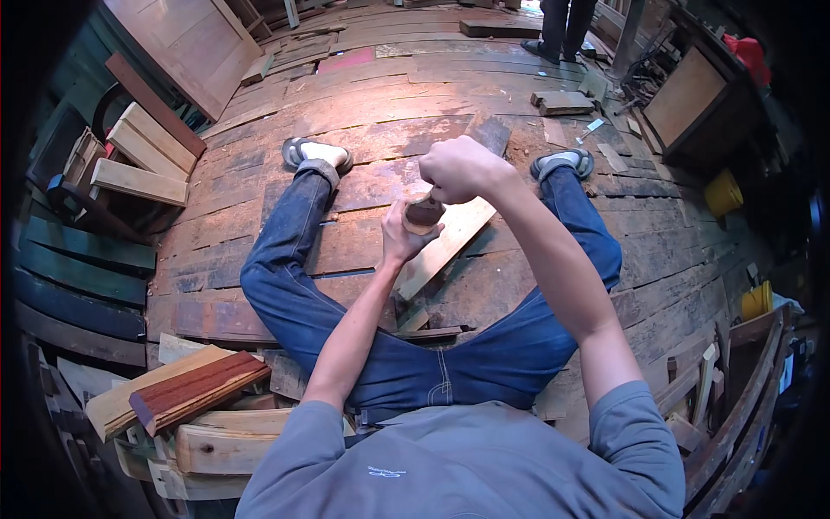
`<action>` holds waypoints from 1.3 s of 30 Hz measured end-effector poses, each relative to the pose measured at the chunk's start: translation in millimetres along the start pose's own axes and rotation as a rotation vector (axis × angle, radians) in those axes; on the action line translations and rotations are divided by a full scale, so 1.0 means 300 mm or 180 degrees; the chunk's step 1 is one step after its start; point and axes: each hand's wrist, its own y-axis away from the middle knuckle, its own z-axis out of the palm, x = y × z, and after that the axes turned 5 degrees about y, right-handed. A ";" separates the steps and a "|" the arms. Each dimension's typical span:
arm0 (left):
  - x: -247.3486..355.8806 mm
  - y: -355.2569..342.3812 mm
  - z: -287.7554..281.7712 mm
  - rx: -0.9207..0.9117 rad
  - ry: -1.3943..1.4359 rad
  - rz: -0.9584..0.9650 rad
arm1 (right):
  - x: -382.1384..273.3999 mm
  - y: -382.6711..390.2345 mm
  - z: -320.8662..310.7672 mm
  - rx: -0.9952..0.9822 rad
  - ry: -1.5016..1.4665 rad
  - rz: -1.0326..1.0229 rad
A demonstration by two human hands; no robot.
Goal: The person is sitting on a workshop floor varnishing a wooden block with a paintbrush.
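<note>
I sit on a worn plank floor (pixel 363 121) with my legs in blue jeans spread apart. My left hand (pixel 399 235) grips a small reddish-brown wooden piece (pixel 423 216) from below. My right hand (pixel 460 169) is a closed fist just above it, pressing down on its top; what it holds is hidden. Under both hands a pale wooden board (pixel 445 246) lies slanted on the floor between my legs.
A stack of wood blocks with a red-brown one (pixel 194 391) on top lies at my left hip. Planks and a panel (pixel 186 43) lean at the far left. A wooden cabinet (pixel 692 95) and yellow containers (pixel 723 194) stand at right. Another person's legs (pixel 564 26) stand far ahead.
</note>
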 end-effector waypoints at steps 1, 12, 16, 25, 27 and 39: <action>0.004 -0.001 -0.001 -0.0003 -0.0043 -0.0035 | 0.004 -0.002 0.003 0.0012 -0.0035 -0.0003; 0.011 -0.002 -0.007 0.0010 0.0019 0.0003 | 0.024 0.011 -0.034 -0.0152 -0.0109 0.0221; 0.008 -0.005 -0.004 0.0044 0.0204 0.0045 | 0.076 0.002 -0.009 0.0022 -0.0350 0.0178; -0.012 0.011 -0.001 0.0029 0.0020 0.0043 | 0.183 -0.014 0.101 -0.0064 -0.1437 -0.0072; -0.013 0.014 0.005 0.0033 0.0074 0.0020 | 0.201 -0.010 0.120 -0.0039 -0.1602 -0.0138; -0.041 0.008 0.006 0.0208 -0.0154 -0.0058 | 0.070 0.092 0.058 0.0604 -0.0489 0.0242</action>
